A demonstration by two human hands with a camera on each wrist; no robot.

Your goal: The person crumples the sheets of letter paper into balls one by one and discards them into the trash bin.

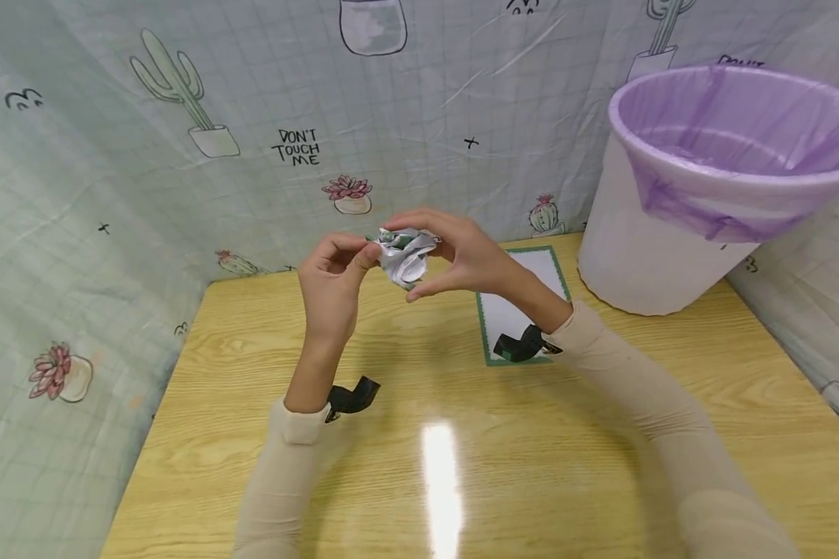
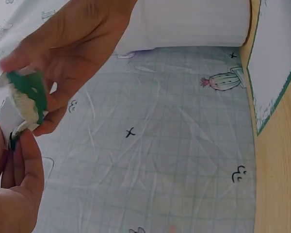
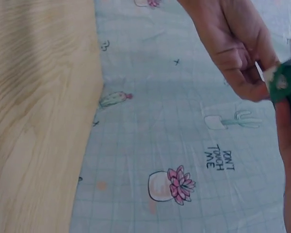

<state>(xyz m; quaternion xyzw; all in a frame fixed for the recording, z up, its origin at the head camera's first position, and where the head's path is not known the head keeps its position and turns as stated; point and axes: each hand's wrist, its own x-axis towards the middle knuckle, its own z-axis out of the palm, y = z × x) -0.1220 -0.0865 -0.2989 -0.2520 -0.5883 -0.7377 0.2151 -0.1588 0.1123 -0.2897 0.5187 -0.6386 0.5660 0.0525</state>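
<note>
Both hands hold one crumpled sheet of paper [image 1: 407, 256], white with green parts, raised above the table. My left hand [image 1: 332, 283] pinches its left edge between thumb and fingers. Around the paper's right side curve the fingers and thumb of my right hand [image 1: 464, 252]. In the left wrist view the crumpled paper [image 2: 26, 99] shows a green and cream face, slightly blurred. The right wrist view catches only part of the paper [image 3: 283, 82] at its right edge.
A flat white sheet with a green border [image 1: 524, 303] lies on the wooden table [image 1: 252, 349], partly under the right forearm. At the back right stands a white bin [image 1: 643, 241] with a purple liner [image 1: 727, 202]. A cactus-print cloth [image 1: 266, 78] hangs behind.
</note>
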